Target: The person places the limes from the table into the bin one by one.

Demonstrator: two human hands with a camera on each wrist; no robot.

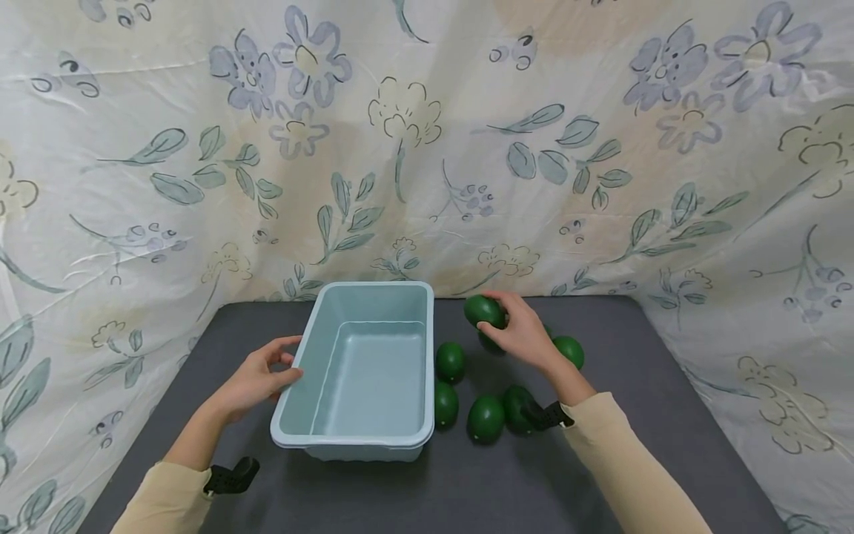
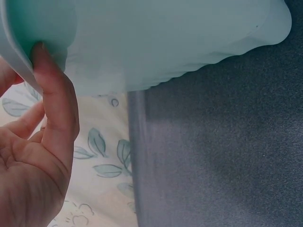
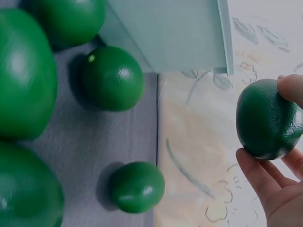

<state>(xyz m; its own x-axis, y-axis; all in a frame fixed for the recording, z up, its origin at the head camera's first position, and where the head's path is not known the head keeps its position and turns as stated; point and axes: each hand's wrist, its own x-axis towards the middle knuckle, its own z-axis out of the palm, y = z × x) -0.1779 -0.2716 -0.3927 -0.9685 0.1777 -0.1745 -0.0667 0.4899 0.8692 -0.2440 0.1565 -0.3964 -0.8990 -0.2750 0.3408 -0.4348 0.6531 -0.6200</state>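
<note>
My right hand holds a dark green avocado between thumb and fingers, raised beyond the bin's right back corner. Another avocado shows partly hidden just beneath that hand. In the right wrist view, the gripped avocado shows smooth, glossy skin. A pale blue-green plastic bin stands at the centre, its inside bare. At its left rim, my left hand grips the edge with curved fingers and thumb. The left wrist view shows this hand's fingers right under the rim.
Several avocados lie on the dark grey table to the bin's right, one close beside its wall and another behind my right wrist. A floral cloth hangs behind the table and along its sides.
</note>
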